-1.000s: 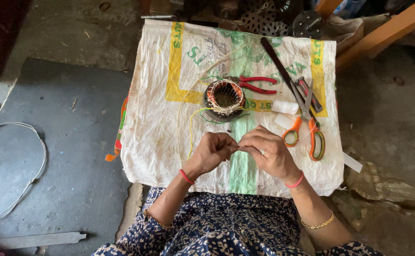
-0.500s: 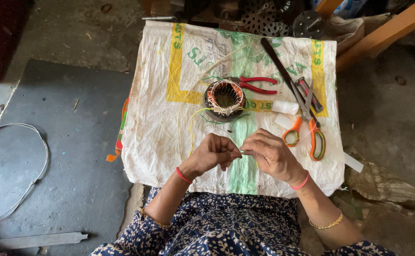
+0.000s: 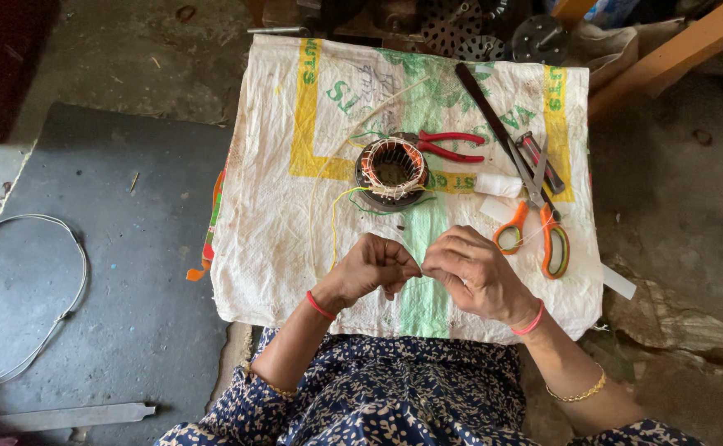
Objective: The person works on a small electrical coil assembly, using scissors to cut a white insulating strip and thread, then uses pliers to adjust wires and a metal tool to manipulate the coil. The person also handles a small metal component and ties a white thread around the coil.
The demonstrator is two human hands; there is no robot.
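- I see a thin yellow wire [image 3: 334,216] that runs from the round stator wound with copper coils [image 3: 392,171] down toward both hands, above the white woven sack [image 3: 279,231].
- My left hand [image 3: 370,268] and right hand [image 3: 477,274] meet fingertip to fingertip, both closed in a pinch; what they pinch is too small to tell.
- Orange-handled scissors [image 3: 535,223] lie right of the hands, red-handled pliers [image 3: 444,146] just beside the stator.

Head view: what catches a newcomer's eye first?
The two hands, left hand and right hand, fingers pinched together at the near edge of a white sack. Just beyond them sits a round motor coil wound with copper wire. Orange-handled scissors lie to its right.
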